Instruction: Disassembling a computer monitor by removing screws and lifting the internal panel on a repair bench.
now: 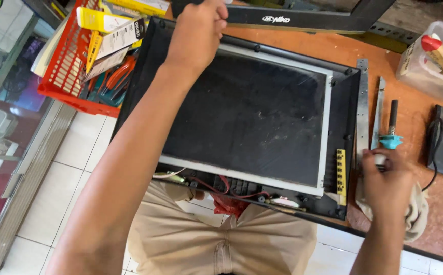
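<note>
While my left hand [197,35] is gripping the monitor [242,117] edge, my right hand [387,181] is closing on the screwdriver [390,135]; overhanging, it could tip.

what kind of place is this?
Probably an electronics repair bench. An opened flat screen lies on the orange worktop with wires exposed, a red basket holds hand tools, and the right hand closes on a teal-collared tool.

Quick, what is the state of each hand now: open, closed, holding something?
Left hand: closed, gripping the far edge of the opened monitor.
Right hand: closed around the handle of the screwdriver, over a cloth.
</note>
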